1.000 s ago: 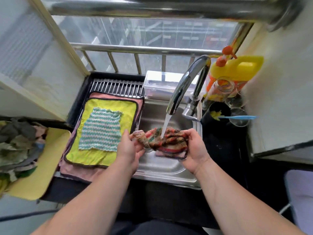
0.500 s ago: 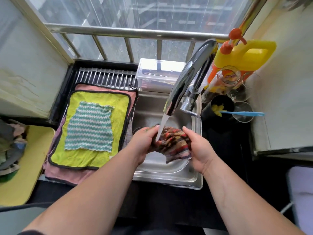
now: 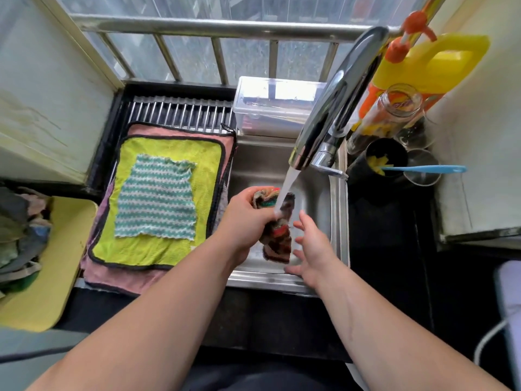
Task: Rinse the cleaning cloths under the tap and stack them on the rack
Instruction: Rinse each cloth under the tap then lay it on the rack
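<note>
Head view looks down on a steel sink (image 3: 337, 221), with the tap (image 3: 338, 103) arching in from one o'clock and water (image 3: 289, 182) running from its spout. At nine o'clock of the sink a drying rack (image 3: 180, 111) bears a flat stack: a pink cloth (image 3: 118, 277) lowest, a black-edged yellow-green cloth (image 3: 158, 249) on it, and a teal-and-white zigzag cloth (image 3: 155, 196) on top. Farther out at nine o'clock a yellow tray (image 3: 56, 263) holds a loose heap of mixed cloths (image 3: 19, 227). At twelve o'clock of the sink stands a clear plastic box (image 3: 276, 108), its contents too dim to tell. At three o'clock a black cup (image 3: 359, 172) holds something yellow and a blue-handled tool (image 3: 423, 168), its handle pointing to three o'clock; behind it are a glass jar (image 3: 394, 108) and a yellow detergent jug (image 3: 431, 63) with an orange pump. Over the basin, the left hand (image 3: 248, 218) has its fingers curled tight round the upper part of a multicoloured striped cloth (image 3: 277, 244), and the stream strikes the cloth just beside the fist. The right hand (image 3: 313, 249) is spread with straight fingers at three o'clock of the cloth, holding nothing; whether its fingertips touch the cloth cannot be told. The cloth hangs bunched, long axis from twelve to six o'clock, free end pointing toward the sink's near rim
</note>
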